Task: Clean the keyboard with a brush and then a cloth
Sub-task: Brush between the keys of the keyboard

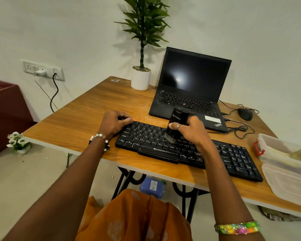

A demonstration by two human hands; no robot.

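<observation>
A black keyboard (215,153) lies slanted across the front of the wooden table (87,122). My right hand (193,131) grips a black brush (176,122) by its chunky body, and the bristles touch the keys near the middle rows. My left hand (115,121) holds the keyboard's far left corner, fingers curled over its back edge. No cloth is plainly in view.
An open black laptop (191,87) stands behind the keyboard, with a potted plant (140,77) to its left and a wired mouse (245,114) to its right. A plastic container (283,150) and its lid (292,185) sit at the right edge.
</observation>
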